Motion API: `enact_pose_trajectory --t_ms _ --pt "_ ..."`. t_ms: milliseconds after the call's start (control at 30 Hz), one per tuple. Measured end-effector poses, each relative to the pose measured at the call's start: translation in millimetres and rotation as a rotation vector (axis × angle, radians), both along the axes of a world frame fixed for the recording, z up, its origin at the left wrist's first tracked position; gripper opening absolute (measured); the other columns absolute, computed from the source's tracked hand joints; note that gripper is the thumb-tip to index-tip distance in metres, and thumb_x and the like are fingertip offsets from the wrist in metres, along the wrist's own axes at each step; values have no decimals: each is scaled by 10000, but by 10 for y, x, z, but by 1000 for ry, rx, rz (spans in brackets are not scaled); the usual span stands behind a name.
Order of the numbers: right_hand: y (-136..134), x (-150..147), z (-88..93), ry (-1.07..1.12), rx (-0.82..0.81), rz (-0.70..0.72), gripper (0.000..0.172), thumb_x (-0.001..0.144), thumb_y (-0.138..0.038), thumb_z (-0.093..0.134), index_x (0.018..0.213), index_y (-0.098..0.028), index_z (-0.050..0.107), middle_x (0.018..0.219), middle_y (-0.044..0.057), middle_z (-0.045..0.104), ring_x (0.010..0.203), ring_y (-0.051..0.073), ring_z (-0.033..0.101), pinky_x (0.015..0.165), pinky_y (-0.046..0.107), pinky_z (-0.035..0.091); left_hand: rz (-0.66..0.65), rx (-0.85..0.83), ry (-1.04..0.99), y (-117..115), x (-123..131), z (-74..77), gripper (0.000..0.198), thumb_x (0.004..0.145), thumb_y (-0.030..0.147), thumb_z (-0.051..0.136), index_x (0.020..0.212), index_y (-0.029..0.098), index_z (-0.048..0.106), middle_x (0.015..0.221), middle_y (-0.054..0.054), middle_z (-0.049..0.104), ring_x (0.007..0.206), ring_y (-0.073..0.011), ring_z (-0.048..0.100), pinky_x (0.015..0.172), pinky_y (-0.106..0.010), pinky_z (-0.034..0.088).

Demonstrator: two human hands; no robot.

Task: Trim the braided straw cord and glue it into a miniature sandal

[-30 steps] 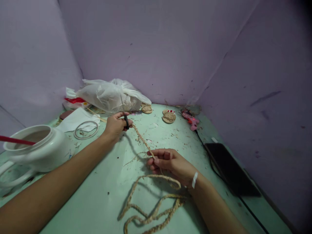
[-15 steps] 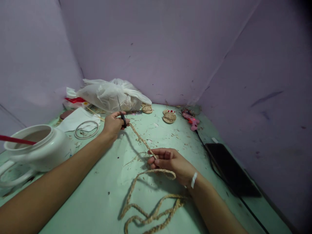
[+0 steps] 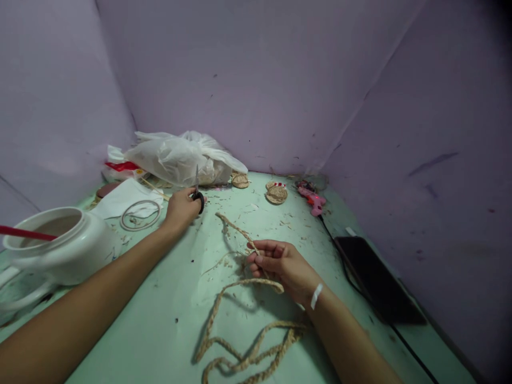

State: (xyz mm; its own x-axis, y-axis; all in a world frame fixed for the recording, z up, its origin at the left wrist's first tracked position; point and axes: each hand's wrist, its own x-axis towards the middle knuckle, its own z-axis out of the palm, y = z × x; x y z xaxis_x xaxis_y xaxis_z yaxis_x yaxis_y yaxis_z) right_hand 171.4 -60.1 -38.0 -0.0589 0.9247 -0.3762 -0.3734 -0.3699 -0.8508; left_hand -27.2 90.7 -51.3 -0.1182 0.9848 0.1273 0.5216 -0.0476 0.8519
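Scissors point(image 3: 199, 200) in L hand point(image 3: 182, 209), braid point(image 3: 239, 230) in R hand point(image 3: 280, 265)

From where I stand, L grip is closed round the black handles, blades up & away twd the bag point(image 3: 180, 160); thumb mostly hidden, can't tell if blades are parted. R grip pinches the braid btwn thumb & fingers; one end sticks out past them over the table point(image 3: 160, 325), well apart fr scissors. More braid lies looped on the table nr R wrist, cut off at bottom of view; can't see how it joins the held bit.

Pot point(image 3: 82, 253) is cut off at L edge, red stick point(image 3: 26, 232) in it, lower end hidden. Bag overlaps top of one disc point(image 3: 240, 181); other disc point(image 3: 277, 195), w/ red beads, sits apart. Pink glue gun's point(image 3: 314, 201) far end is lost in a dark tangle; cable point(image 3: 412, 349) runs by the phone point(image 3: 378, 280), partly hidden. Phone screen's dark. Packet point(image 3: 121, 167) beside bag is half covered; its tiny yellow label point(image 3: 139, 172) is too small to read.
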Motion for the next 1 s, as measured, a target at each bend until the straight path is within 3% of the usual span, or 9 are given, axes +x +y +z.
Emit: enact_pose_trajectory --t_ms 200,367,433,533,600,700,833,1000 --pt "12 -17 -1 15 43 -52 395 443 -188 809 782 -104 625 617 37 675 486 98 587 511 225 482 9 2 323 -66 -105 99 150 559 192 554 689 155 619 784 -141 639 900 -339 541 700 -348 363" --pt "29 -59 -10 7 92 -133 449 389 -234 831 774 -104 638 596 36 671 463 101 572 476 224 459 -4 -26 324 -193 -28 198 137 602 214 530 698 154 607 853 -157 626 948 -349 517 705 -356 359" --pt "39 -82 -17 -7 111 -169 462 370 -259 835 761 -104 643 582 35 666 447 103 565 461 225 447 -75 -68 248 -303 90 244 151 638 265 521 683 153 611 814 -134 630 872 -309 551 645 -319 374" --pt "45 -124 -41 -13 157 -186 460 348 -284 837 734 -113 653 571 30 660 435 106 559 454 231 438 -308 -236 69 -537 331 283 340 688 417 482 565 128 609 602 -97 611 534 -190 544 458 -257 345" --pt "47 -153 -67 -19 190 -173 456 347 -295 835 730 -115 666 566 25 654 435 106 556 455 232 433 -426 -336 -63 -697 478 297 440 730 477 403 685 112 644 639 -90 629 424 -126 472 376 -232 301" --pt "49 -179 -101 -48 211 -156 444 353 -301 832 726 -114 682 564 20 646 439 103 545 465 234 427 -482 -382 -309 -848 595 328 398 728 415 429 867 89 610 715 -74 621 378 -49 364 340 -183 217" --pt "30 -160 -79 -130 279 -99 349 473 -308 800 739 -109 692 606 31 649 505 106 548 512 229 417 -550 -398 -691 -874 582 380 345 630 367 599 822 80 590 684 -43 587 356 -9 305 331 -167 144" --pt "-6 -98 4 -96 228 -179 317 578 -364 744 785 -129 693 693 46 660 591 125 569 578 233 431 -592 -375 -678 -872 554 400 311 646 353 610 810 89 602 500 23 501 347 -23 301 335 -167 161"
